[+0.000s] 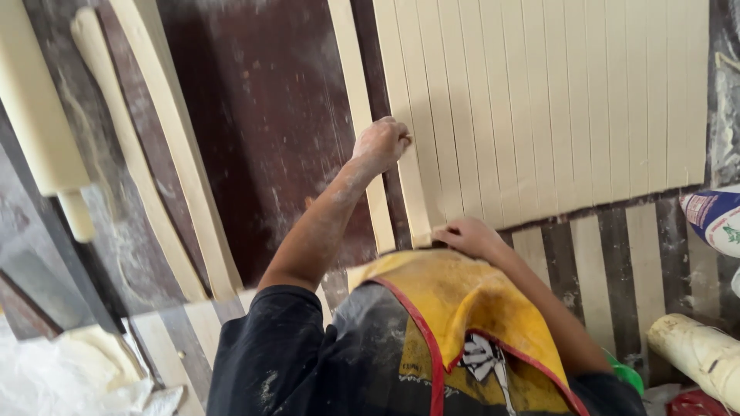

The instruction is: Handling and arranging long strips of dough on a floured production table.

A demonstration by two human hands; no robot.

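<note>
Pale dough lay rolled out as a broad sheet [555,100] on a dark, flour-dusted wooden table [262,115], already cut into many long parallel strips. The person's left hand [380,144] was closed into a loose fist at the sheet's left edge, fingers curled around the outermost strip [408,185], which ran down toward the table's near edge. The right hand [470,235] rested at the lower end of that same strip, fingers bent and pinching it where the sheet ended. One separate strip [362,115] lay just beside the sheet to the left, and further strips [173,146] lay well apart across the bare table. A wooden rolling pin [38,123] sat at the far left. The person wore a yellow apron [462,308] with red trim over a dark shirt.
</note>
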